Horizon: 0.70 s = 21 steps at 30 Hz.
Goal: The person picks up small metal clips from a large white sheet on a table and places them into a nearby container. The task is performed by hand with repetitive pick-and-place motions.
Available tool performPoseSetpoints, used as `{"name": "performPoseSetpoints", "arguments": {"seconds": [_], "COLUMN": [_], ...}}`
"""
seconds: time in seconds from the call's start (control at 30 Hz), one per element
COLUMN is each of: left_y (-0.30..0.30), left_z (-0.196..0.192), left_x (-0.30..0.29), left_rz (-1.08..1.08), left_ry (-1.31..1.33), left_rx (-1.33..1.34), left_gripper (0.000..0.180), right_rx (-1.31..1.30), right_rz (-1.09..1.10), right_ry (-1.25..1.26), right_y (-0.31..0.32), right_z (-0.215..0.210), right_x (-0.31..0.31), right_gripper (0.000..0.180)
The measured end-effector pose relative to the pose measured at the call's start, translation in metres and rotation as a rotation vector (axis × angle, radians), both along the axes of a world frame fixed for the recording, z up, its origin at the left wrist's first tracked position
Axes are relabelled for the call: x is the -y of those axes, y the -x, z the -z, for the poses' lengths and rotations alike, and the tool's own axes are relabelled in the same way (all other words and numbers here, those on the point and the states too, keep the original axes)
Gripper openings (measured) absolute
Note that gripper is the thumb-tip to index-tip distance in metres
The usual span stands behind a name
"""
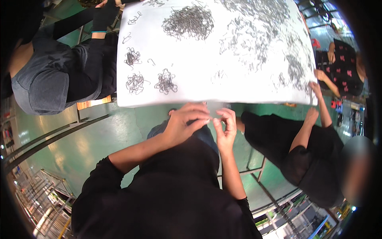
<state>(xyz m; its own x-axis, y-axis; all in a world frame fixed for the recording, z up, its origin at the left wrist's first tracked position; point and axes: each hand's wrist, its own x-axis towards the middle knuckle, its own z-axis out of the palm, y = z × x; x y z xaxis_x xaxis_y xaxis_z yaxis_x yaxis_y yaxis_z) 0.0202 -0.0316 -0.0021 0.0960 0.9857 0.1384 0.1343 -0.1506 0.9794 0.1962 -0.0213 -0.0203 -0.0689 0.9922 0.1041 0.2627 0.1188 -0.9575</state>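
From the head view, both my hands meet just below the near edge of the white table (254,89), almost touching each other. My left hand (185,123) is curled, fingers bent inward toward the right, pinching at something small between us; my right hand (225,129) is likewise pinched, thumb and forefinger closed at the same spot. What sits in the pinch is too small for me to make out, though it looks like one of the thin wire pieces; I cannot tell its long axis.

The wire itself lies ahead of my hands, up on the tabletop. The nearest clump, a small tangled wire bundle (165,81), is forward and a little left, closer to my left hand. A larger wire heap (189,22) lies well beyond it, and loose scattered wire pieces (258,40) spread toward the far right.

My forearms come up from below, elbows wide, wrists angled inward. A co-worker's hand (317,89) rests at the table's right edge; another person's gloved hand (103,16) is at the far left corner.
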Motion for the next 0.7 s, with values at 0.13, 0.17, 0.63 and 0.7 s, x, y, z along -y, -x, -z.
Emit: {"name": "performPoseSetpoints", "arguments": {"seconds": [0.13,0.17,0.63,0.7], "left_y": [-0.001,-0.002,-0.014,-0.014], "left_z": [0.004,0.005,0.013,0.014], "left_x": [-0.001,-0.001,-0.009,-0.012], "left_rz": [-0.017,-0.023,-0.144,-0.141], "left_ry": [-0.051,-0.055,-0.011,-0.022], "left_rx": [-0.005,-0.011,-0.023,-0.027], "left_gripper": [0.017,0.017,0.021,0.019], "right_rx": [0.377,0.444,0.669,0.712], "right_rz": [-0.199,-0.263,-0.373,-0.443], "right_ry": [-0.230,-0.293,-0.349,-0.384], "right_y": [0.006,0.016,0.078,0.068], "right_z": [0.016,0.025,0.087,0.086], "right_x": [-0.097,-0.124,-0.220,-0.215], "right_gripper": [0.022,0.026,0.031,0.028]}}
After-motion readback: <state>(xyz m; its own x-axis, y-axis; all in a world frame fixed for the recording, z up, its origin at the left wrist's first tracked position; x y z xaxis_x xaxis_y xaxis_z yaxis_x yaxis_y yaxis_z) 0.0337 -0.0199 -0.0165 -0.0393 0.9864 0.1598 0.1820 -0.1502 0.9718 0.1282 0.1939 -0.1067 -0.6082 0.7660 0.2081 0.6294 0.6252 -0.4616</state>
